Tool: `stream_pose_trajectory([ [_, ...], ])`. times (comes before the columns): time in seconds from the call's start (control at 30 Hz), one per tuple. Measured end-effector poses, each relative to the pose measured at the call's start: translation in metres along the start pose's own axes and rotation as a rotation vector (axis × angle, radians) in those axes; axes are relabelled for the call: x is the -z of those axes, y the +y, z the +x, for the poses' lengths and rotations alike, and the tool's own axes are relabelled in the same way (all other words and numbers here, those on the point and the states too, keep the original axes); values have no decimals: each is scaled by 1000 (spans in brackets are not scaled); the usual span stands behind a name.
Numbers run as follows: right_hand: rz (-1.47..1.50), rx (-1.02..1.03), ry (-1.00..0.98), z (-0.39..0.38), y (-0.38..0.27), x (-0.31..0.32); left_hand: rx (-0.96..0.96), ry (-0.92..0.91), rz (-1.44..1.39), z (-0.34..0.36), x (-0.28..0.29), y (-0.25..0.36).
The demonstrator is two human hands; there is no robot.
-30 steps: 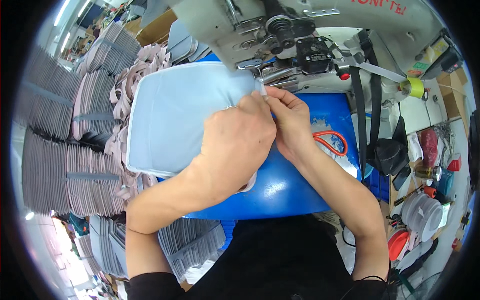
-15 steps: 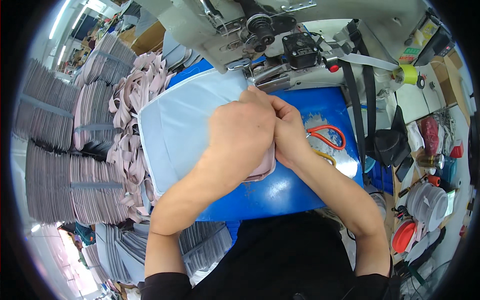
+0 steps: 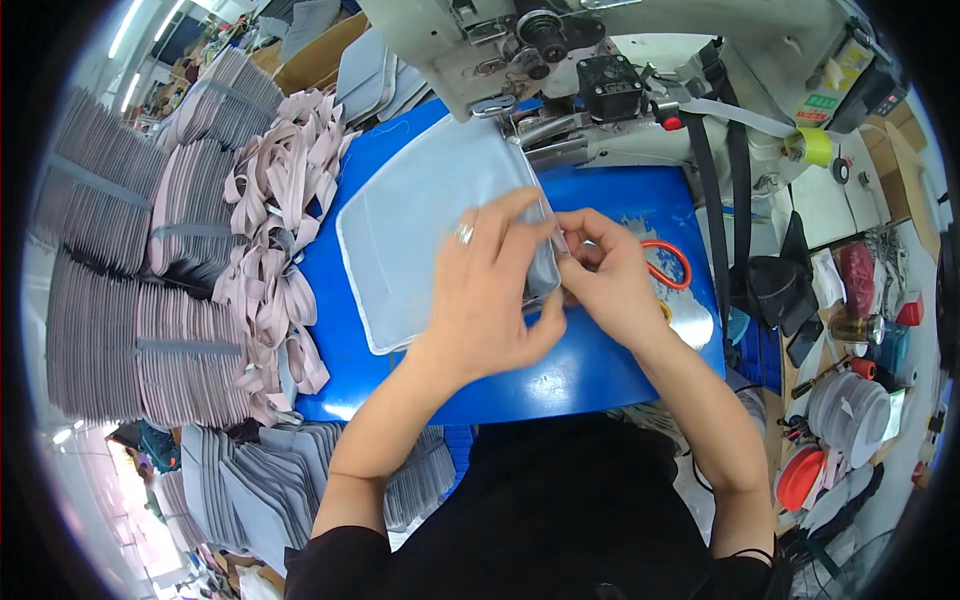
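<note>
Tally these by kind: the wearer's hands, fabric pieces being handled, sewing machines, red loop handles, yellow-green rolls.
Hands: 2 (left hand, right hand)
Light-blue fabric piece: 1
Sewing machine: 1
Red loop handle: 1
Yellow-green roll: 1
Total: 6

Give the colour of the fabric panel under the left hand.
The fabric panel is pale blue-grey; it shows best in the head view.

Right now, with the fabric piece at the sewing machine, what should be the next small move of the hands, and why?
Probably the left hand should smooth the fabric piece near the right hand: its upper end lies at the sewing machine, while its lower right corner, between the hands, looks creased.
</note>
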State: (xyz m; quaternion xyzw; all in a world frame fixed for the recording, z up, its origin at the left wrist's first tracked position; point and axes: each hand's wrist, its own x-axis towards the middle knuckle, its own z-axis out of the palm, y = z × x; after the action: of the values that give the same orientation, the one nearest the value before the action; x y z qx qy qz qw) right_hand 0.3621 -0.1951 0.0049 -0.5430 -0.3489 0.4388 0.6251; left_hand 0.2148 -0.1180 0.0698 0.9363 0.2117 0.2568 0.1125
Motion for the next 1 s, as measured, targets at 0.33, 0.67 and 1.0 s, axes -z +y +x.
stream_pose_trajectory([
  [0.33,340,-167,64,-12,-2,-14,-262,142,10,-14,-8,-14],
  [0.67,481,-82,99,47,6,-35,-358,26,60,32,9,-58],
  [1.0,486,-128,200,67,-5,-40,57,-14,246,45,20,-62],
])
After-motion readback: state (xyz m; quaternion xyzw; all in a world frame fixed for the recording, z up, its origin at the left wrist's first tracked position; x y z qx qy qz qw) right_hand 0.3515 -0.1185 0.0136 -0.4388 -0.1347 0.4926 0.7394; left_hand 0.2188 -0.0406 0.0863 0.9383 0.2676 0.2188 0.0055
